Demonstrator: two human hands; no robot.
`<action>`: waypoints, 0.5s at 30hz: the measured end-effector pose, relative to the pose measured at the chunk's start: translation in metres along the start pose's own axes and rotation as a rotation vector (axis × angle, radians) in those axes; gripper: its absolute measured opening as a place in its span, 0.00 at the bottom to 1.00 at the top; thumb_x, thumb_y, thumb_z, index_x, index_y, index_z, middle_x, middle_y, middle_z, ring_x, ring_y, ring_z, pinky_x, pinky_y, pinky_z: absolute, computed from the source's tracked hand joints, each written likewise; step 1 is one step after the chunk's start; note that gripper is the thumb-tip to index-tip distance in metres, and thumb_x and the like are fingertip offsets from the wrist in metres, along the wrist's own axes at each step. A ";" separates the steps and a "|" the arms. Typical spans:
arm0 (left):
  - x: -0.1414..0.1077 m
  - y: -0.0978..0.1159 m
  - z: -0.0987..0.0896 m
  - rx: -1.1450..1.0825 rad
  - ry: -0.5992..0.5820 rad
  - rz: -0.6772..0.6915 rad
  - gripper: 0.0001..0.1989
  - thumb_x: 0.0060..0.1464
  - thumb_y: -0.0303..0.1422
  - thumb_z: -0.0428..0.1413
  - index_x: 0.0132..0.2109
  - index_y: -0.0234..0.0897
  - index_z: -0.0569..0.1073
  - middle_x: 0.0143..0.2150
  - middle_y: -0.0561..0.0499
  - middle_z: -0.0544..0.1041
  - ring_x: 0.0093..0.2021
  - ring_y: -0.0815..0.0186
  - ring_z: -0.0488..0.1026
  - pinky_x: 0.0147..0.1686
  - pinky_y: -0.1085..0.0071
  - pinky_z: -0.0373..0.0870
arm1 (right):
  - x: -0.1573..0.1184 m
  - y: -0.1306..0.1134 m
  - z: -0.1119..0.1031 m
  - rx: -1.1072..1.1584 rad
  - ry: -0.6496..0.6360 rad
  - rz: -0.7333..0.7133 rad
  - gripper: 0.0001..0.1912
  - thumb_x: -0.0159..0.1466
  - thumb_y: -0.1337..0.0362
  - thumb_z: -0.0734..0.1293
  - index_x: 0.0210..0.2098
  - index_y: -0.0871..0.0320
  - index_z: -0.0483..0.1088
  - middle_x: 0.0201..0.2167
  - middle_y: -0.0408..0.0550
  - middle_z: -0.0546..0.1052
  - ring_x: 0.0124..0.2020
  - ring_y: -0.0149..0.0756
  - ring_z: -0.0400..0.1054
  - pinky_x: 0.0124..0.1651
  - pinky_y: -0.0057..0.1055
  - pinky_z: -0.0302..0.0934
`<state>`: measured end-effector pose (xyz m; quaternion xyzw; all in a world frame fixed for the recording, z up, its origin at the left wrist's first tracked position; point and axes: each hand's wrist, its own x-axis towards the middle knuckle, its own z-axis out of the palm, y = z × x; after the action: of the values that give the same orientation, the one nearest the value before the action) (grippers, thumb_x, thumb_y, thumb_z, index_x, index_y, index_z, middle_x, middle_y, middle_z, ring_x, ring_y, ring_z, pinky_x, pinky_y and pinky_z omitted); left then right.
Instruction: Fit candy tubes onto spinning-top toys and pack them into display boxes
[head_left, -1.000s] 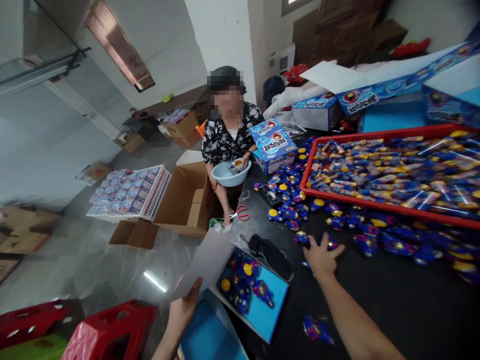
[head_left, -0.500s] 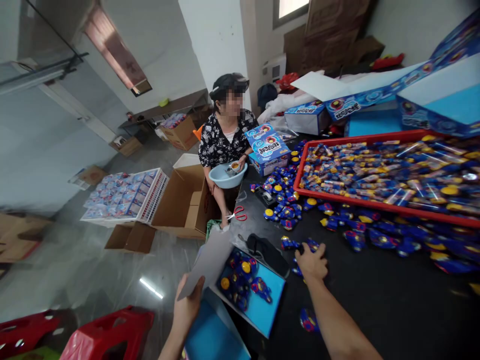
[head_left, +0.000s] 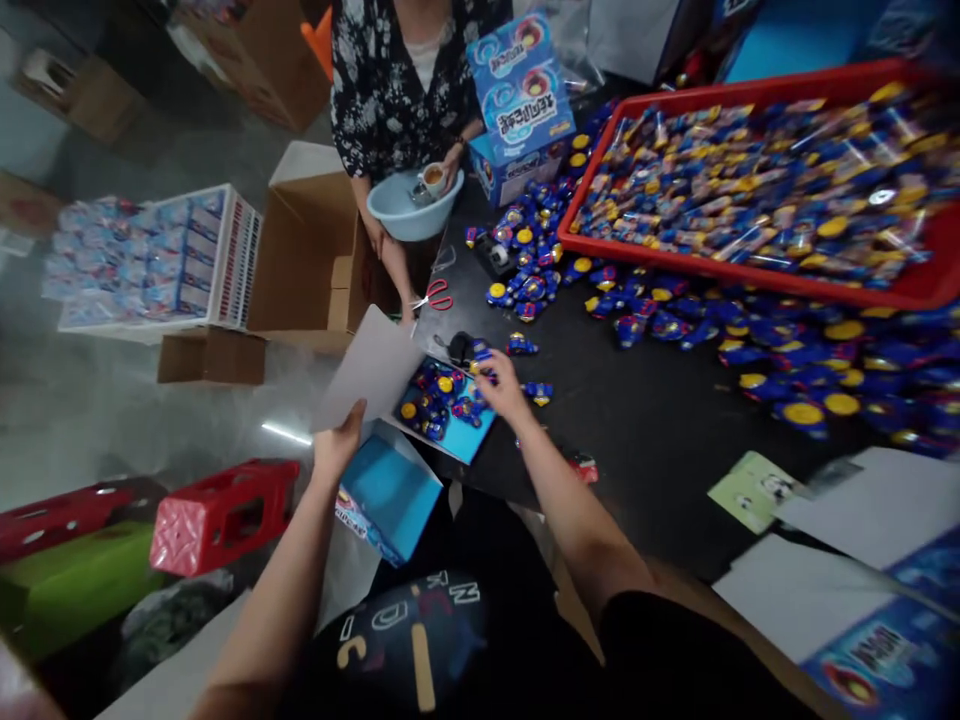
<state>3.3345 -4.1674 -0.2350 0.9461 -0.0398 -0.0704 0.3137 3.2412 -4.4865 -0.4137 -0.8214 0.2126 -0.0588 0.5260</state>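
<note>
My left hand [head_left: 339,440] grips the lower edge of a grey-white cardboard flap [head_left: 373,370], beside an open blue box. My right hand [head_left: 501,385] pinches a blue-and-yellow wrapped piece [head_left: 482,362] just over the right edge of that box. Several similar wrapped pieces lie in the left part of the box, and its bright blue bottom [head_left: 465,437] shows at the right. Below it stands another box with a blue inside [head_left: 394,490]. Loose wrapped pieces [head_left: 522,344] rest on the black table near my right hand.
A red tray [head_left: 675,262] full of wrapped sticks lies at the upper right, with piled pieces along its edge. Across the table a person holds a cup over a light-blue basin [head_left: 412,215]. Red scissors [head_left: 439,294] lie nearby; red stools [head_left: 217,515] stand left.
The view has tilted down. My right hand has moved left from the table to the box, with a wrapped piece in its fingers. My left hand still holds the flap.
</note>
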 end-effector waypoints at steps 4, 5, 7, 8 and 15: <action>-0.002 0.001 -0.001 0.033 0.003 0.064 0.20 0.67 0.42 0.61 0.55 0.27 0.78 0.60 0.37 0.81 0.67 0.50 0.73 0.73 0.55 0.64 | -0.024 -0.041 0.062 -0.120 -0.221 -0.107 0.18 0.70 0.62 0.68 0.57 0.51 0.79 0.80 0.48 0.54 0.75 0.57 0.55 0.70 0.59 0.64; -0.002 0.001 -0.001 0.040 -0.001 0.074 0.21 0.67 0.42 0.61 0.55 0.27 0.78 0.61 0.37 0.81 0.67 0.50 0.73 0.73 0.54 0.63 | -0.025 -0.050 0.072 -0.149 -0.261 -0.120 0.20 0.70 0.63 0.68 0.60 0.49 0.78 0.80 0.46 0.54 0.77 0.60 0.51 0.72 0.64 0.60; 0.000 -0.002 -0.001 0.052 -0.004 0.090 0.22 0.67 0.43 0.61 0.55 0.26 0.78 0.61 0.37 0.80 0.67 0.50 0.73 0.74 0.53 0.62 | -0.021 -0.064 0.082 -0.196 -0.334 -0.139 0.25 0.70 0.62 0.70 0.65 0.43 0.75 0.80 0.41 0.56 0.80 0.64 0.41 0.75 0.74 0.47; 0.001 -0.003 -0.001 0.055 -0.003 0.098 0.23 0.67 0.43 0.61 0.56 0.25 0.78 0.62 0.37 0.80 0.67 0.50 0.72 0.75 0.52 0.61 | -0.017 -0.069 0.082 -0.212 -0.365 -0.145 0.28 0.69 0.60 0.72 0.67 0.40 0.73 0.80 0.38 0.56 0.81 0.65 0.39 0.75 0.77 0.42; 0.010 -0.007 0.004 0.054 0.000 0.114 0.29 0.67 0.47 0.60 0.62 0.27 0.76 0.68 0.38 0.75 0.71 0.51 0.69 0.77 0.52 0.57 | -0.025 -0.033 0.003 -0.357 -0.038 0.257 0.42 0.75 0.40 0.58 0.81 0.48 0.45 0.84 0.48 0.32 0.82 0.69 0.28 0.76 0.75 0.37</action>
<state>3.3436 -4.1653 -0.2435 0.9503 -0.0955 -0.0516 0.2917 3.2286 -4.4617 -0.3830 -0.8686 0.3127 0.0625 0.3793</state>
